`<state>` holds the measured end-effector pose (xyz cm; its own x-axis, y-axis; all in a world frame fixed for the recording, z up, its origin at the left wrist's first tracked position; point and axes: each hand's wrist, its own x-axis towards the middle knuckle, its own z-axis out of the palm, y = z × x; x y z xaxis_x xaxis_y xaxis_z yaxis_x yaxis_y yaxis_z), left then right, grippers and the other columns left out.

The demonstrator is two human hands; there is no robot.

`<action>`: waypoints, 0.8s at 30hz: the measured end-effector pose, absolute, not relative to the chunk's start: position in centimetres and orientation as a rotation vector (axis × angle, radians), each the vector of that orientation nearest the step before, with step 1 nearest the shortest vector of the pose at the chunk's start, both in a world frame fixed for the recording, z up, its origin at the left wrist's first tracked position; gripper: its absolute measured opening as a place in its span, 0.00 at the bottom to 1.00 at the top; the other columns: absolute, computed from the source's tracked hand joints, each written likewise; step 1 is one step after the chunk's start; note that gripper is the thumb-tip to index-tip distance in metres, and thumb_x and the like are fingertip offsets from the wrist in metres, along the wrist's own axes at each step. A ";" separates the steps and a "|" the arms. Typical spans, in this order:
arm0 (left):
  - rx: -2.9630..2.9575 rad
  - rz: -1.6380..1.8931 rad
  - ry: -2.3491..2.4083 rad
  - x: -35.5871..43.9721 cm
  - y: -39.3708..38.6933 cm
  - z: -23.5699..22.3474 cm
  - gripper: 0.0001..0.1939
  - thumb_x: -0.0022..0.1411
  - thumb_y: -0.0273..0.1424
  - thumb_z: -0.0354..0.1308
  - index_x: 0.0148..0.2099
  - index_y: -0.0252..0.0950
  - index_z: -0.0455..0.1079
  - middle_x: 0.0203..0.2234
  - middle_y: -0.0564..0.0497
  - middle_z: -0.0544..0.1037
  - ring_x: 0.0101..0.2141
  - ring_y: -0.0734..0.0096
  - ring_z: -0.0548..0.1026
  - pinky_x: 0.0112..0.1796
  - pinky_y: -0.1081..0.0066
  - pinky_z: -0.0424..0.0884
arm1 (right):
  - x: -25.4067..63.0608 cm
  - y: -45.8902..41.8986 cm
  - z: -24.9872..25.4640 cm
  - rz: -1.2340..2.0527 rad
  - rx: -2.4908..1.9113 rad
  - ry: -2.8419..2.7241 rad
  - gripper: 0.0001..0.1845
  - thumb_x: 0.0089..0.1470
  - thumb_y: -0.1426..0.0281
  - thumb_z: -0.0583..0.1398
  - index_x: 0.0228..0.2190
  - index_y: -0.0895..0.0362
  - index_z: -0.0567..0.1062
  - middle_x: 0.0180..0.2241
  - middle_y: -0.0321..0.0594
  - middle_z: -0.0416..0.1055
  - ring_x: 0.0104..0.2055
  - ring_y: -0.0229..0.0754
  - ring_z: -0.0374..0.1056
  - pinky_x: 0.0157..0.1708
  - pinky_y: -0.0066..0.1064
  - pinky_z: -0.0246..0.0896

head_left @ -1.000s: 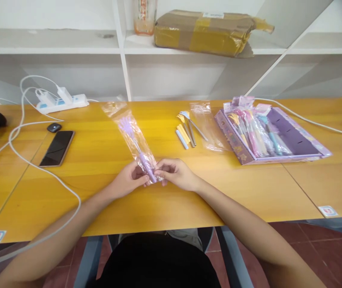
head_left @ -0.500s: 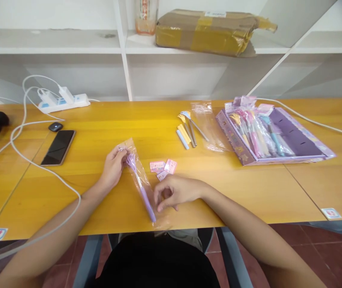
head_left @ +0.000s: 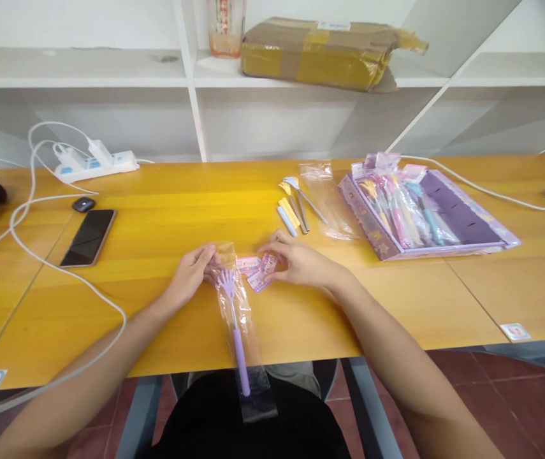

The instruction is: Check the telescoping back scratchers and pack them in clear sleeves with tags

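Left hand (head_left: 190, 275) is gripping the bag (head_left: 247, 320), right hand (head_left: 303, 261) is pinching a card (head_left: 264, 266) at its 1 o'clock; purple scratcher (head_left: 239, 357) inside is overhanging the table (head_left: 181, 210) at 6 o'clock, risking a drop if left's slipping.

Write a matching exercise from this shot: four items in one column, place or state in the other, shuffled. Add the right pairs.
Column 1
1. Phone
2. Taped parcel
3. Purple hand-shaped stick
4. Power strip

Column 2
A. In a clear bag, in the left hand's grip
B. White, with plugs in it
C. Lying on the desk, near a small black mouse
D. Up on a white shelf

Pairs: 1-C, 2-D, 3-A, 4-B
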<state>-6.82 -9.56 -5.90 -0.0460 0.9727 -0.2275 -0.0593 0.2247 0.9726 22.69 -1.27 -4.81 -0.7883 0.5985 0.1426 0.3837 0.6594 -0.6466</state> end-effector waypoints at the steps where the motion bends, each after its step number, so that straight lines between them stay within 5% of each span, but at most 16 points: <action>1: 1.000 1.073 1.302 -6.7 -9.7 -5.7 0.34 0.57 0.64 0.65 0.34 0.34 0.71 0.26 0.51 0.78 0.23 0.70 0.77 0.23 0.73 0.72 | 22.6 -1.3 -4.8 0.877 -0.764 -2.539 0.29 0.56 0.61 0.74 0.56 0.53 0.77 0.50 0.46 0.67 0.50 0.49 0.72 0.54 0.43 0.71; 6: 1.015 1.004 1.309 -6.5 -10.0 -5.1 0.34 0.58 0.65 0.64 0.34 0.34 0.70 0.25 0.51 0.77 0.22 0.71 0.76 0.22 0.73 0.73 | 22.9 -1.3 -4.8 0.852 -0.846 -2.583 0.32 0.50 0.65 0.78 0.55 0.53 0.77 0.50 0.45 0.67 0.48 0.49 0.72 0.53 0.42 0.70; 14: 1.041 0.913 1.238 -6.2 -10.5 -5.4 0.31 0.65 0.61 0.60 0.35 0.36 0.68 0.23 0.52 0.77 0.21 0.69 0.78 0.21 0.73 0.74 | 23.6 -0.5 -4.9 0.945 -1.002 -2.543 0.19 0.49 0.66 0.78 0.35 0.56 0.76 0.40 0.38 0.69 0.35 0.39 0.67 0.36 0.32 0.63; 17: 1.065 0.904 1.229 -6.1 -10.6 -5.4 0.28 0.67 0.59 0.59 0.37 0.37 0.67 0.23 0.54 0.76 0.21 0.69 0.79 0.21 0.73 0.75 | 23.6 -0.7 -4.5 1.158 -0.992 -2.471 0.15 0.56 0.66 0.73 0.32 0.55 0.72 0.32 0.35 0.71 0.31 0.39 0.66 0.32 0.31 0.59; 21: 1.092 0.879 1.253 -6.0 -10.7 -5.3 0.27 0.68 0.59 0.58 0.40 0.38 0.66 0.24 0.54 0.77 0.21 0.66 0.81 0.22 0.71 0.77 | 23.1 -1.6 -3.7 1.537 -0.844 -2.138 0.13 0.65 0.62 0.65 0.45 0.53 0.70 0.34 0.35 0.74 0.31 0.40 0.69 0.32 0.32 0.65; 24: 1.105 0.851 1.247 -5.8 -10.7 -5.1 0.28 0.67 0.60 0.58 0.41 0.38 0.66 0.26 0.53 0.78 0.22 0.65 0.81 0.22 0.70 0.78 | 22.1 -2.5 -3.2 1.527 -0.772 -1.996 0.16 0.67 0.60 0.63 0.52 0.53 0.72 0.40 0.38 0.75 0.35 0.41 0.70 0.35 0.33 0.68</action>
